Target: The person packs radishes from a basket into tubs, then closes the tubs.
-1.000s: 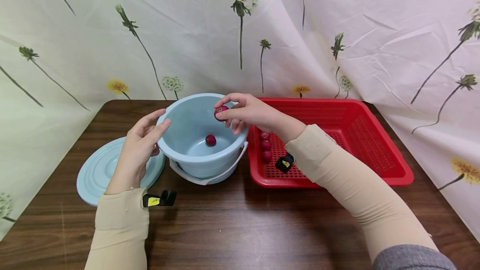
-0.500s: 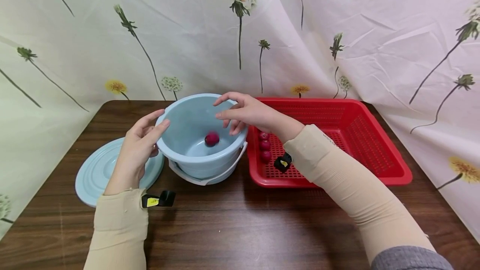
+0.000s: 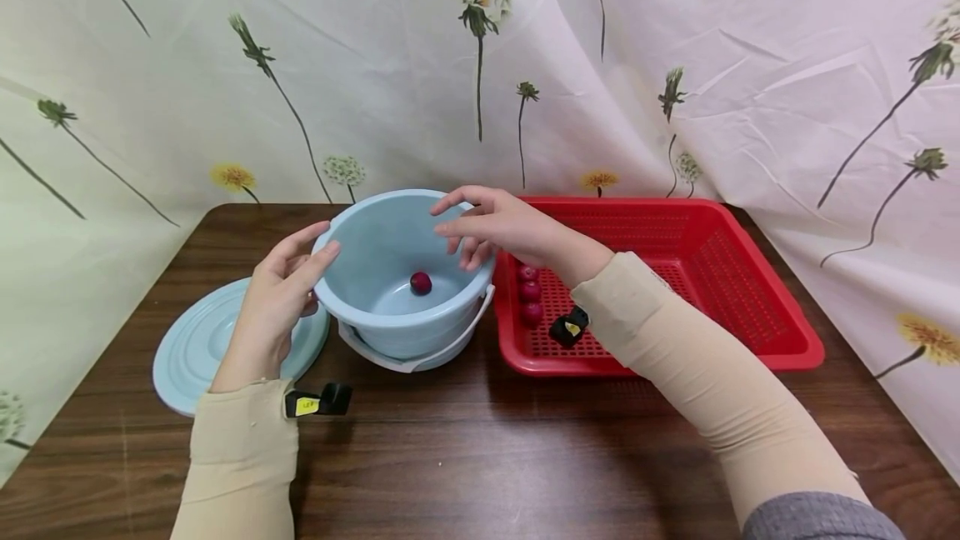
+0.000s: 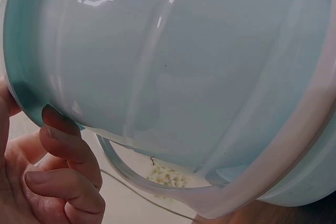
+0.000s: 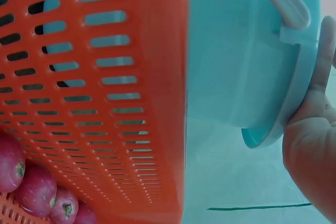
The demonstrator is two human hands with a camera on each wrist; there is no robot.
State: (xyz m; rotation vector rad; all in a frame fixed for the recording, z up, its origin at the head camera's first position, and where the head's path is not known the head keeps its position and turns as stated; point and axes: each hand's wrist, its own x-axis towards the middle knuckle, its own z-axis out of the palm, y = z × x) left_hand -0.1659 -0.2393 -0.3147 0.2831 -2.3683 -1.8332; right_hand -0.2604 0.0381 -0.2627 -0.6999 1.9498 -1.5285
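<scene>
A light blue bucket [image 3: 397, 320] stands on the table, with a red radish [image 3: 421, 282] at its bottom. My left hand [image 3: 273, 294] holds the bucket's left rim; in the left wrist view its fingertips [image 4: 63, 137] bend in under that rim. Over the bucket's right side hovers my right hand [image 3: 502, 227], fingers spread and holding nothing. The right wrist view has this hand [image 5: 310, 150] beside the bucket rim. Several more radishes [image 3: 531, 292] lie in a row along the left side of a red basket [image 3: 804, 342].
A light blue lid [image 3: 187, 357] lies flat on the wooden table [image 3: 450, 473], left of the bucket and partly behind my left hand. The bucket's pale handle [image 3: 408, 365] hangs down at the front. Behind everything hangs a dandelion-print cloth [image 3: 390, 65].
My right hand has let go of the radish it pinched, and that radish has dropped into the bucket. Only one radish shows inside now. My left hand has stayed at the rim.
</scene>
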